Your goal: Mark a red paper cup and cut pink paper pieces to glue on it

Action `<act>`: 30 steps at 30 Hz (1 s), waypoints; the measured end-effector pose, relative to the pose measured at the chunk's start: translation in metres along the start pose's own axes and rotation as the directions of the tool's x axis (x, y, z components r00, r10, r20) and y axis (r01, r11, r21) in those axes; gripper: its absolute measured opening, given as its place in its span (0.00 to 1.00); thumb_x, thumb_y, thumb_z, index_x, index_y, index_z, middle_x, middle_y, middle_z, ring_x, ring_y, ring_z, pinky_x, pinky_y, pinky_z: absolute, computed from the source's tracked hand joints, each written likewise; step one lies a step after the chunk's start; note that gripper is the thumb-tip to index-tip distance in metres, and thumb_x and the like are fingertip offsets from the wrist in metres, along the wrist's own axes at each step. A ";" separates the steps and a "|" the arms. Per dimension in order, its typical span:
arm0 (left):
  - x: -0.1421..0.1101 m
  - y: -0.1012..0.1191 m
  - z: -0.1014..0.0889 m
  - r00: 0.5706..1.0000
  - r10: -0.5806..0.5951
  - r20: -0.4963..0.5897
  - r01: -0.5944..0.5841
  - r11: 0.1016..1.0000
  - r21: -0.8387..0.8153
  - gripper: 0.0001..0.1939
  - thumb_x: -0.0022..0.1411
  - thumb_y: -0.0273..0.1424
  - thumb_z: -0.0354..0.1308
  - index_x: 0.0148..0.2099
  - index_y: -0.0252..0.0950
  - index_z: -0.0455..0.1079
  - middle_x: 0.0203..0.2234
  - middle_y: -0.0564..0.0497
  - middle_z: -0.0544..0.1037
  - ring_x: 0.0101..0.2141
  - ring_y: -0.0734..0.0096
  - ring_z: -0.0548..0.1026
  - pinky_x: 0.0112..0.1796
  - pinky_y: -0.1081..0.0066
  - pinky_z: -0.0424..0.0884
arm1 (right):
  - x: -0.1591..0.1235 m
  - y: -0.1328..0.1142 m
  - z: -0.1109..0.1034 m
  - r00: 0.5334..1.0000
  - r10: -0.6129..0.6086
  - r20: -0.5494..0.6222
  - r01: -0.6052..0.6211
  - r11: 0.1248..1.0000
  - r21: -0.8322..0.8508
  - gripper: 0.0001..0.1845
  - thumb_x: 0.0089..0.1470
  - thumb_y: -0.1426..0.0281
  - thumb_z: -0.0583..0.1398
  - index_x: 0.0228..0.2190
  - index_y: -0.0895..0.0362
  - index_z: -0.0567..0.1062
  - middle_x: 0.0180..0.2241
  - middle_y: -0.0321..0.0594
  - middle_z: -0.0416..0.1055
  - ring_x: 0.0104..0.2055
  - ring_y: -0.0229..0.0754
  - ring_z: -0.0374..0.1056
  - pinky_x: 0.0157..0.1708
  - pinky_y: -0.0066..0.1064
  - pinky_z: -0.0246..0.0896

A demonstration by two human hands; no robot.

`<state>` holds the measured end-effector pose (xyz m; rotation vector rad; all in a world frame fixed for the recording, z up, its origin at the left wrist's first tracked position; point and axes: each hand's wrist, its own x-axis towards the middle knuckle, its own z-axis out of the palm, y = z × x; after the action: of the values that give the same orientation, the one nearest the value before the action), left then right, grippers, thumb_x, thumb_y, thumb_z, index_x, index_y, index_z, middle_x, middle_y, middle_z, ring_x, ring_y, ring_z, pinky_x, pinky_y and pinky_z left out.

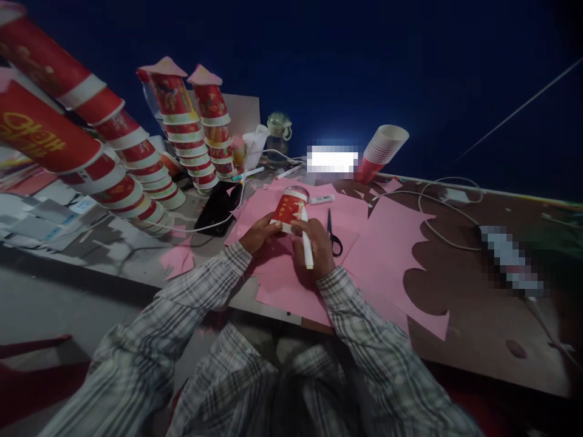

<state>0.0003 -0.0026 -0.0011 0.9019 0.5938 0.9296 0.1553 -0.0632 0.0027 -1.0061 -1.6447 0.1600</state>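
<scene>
A red paper cup (288, 211) with a white rim lies on its side on the pink paper (291, 273), tilted away from the camera, and both hands are on it. The left hand (260, 233) is closed around the cup's near end, fingers wrapped over its red wall. The right hand (314, 246) grips a white marker (306, 240) — its tip meets the cup's side, its barrel running back over the knuckles. Both sleeves are grey plaid.

Just right of the right hand lie black-handled scissors (334, 233), blades pointing away. A second white marker (321, 199) rests beyond the cup, near its rim. The pink sheets overlap and spread rightward, their edges cut into scallops, with a loose scrap (180, 258) off to the left.

The counter (478, 315) is brown and worn, crossed by a white cable (437, 209). At its far edge leans a stack of plain red cups (381, 150); to the left stand and lean tall towers of decorated red-and-white cups (191, 130), two capped with pink cones. A small jar (278, 130) (possibly glass; the view is dim) stands behind them. The background is dark blue — apparently a wall, though it is too dim to be sure.
</scene>
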 end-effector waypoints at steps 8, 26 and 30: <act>0.005 0.001 -0.005 0.997 0.052 -0.054 -0.051 0.999 0.012 0.27 0.43 0.45 0.73 0.41 0.34 0.75 0.35 0.48 0.78 0.34 0.71 0.73 0.37 0.71 0.68 | 0.010 0.000 -0.009 0.898 0.431 -0.088 -0.272 0.701 0.659 0.13 0.62 0.59 0.57 0.43 0.51 0.76 0.23 0.32 0.67 0.28 0.36 0.66 0.35 0.34 0.65; 0.006 0.001 -0.007 0.998 0.063 -0.020 -0.061 0.995 0.081 0.28 0.42 0.46 0.74 0.41 0.33 0.73 0.32 0.50 0.77 0.31 0.73 0.73 0.36 0.71 0.67 | 0.013 -0.003 -0.005 0.831 0.555 -0.026 -0.393 0.621 0.679 0.18 0.56 0.52 0.61 0.34 0.55 0.76 0.16 0.28 0.64 0.20 0.33 0.61 0.25 0.28 0.60; 0.006 0.003 -0.006 0.998 0.050 -0.025 -0.048 0.996 0.070 0.30 0.41 0.47 0.74 0.41 0.34 0.73 0.33 0.50 0.77 0.33 0.73 0.74 0.37 0.71 0.68 | 0.011 -0.003 -0.004 0.835 0.550 0.022 -0.403 0.583 0.705 0.19 0.56 0.52 0.61 0.33 0.56 0.76 0.15 0.28 0.63 0.20 0.33 0.61 0.25 0.29 0.60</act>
<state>-0.0031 0.0062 -0.0017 0.9710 0.6320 0.9715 0.1577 -0.0591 0.0142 -0.8092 -0.9353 0.9500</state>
